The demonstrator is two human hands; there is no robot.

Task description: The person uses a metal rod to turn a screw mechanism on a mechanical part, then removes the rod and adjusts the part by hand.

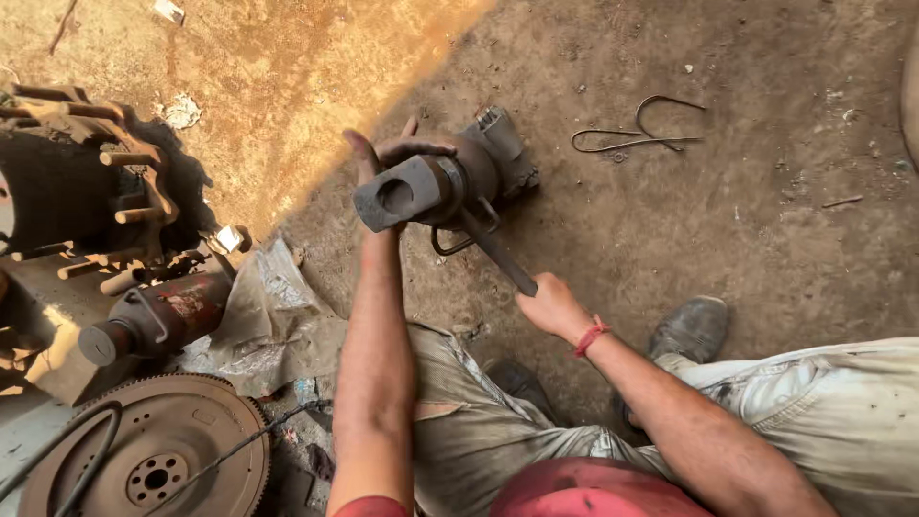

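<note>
Where jack (450, 182) stands, bare dirt (747, 211).

We stretched our left arm straight out, left hand (397, 153) curled with fingers wrapped forward; our right hand (550, 304) closed in a fist, nearer our body.

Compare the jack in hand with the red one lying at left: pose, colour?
The grey jack stands upright on the dirt, steadied on top by the left hand, while the right hand grips its lever. The red jack lies on its side, untouched. Both are grimy cylinders with wire handles.
</note>
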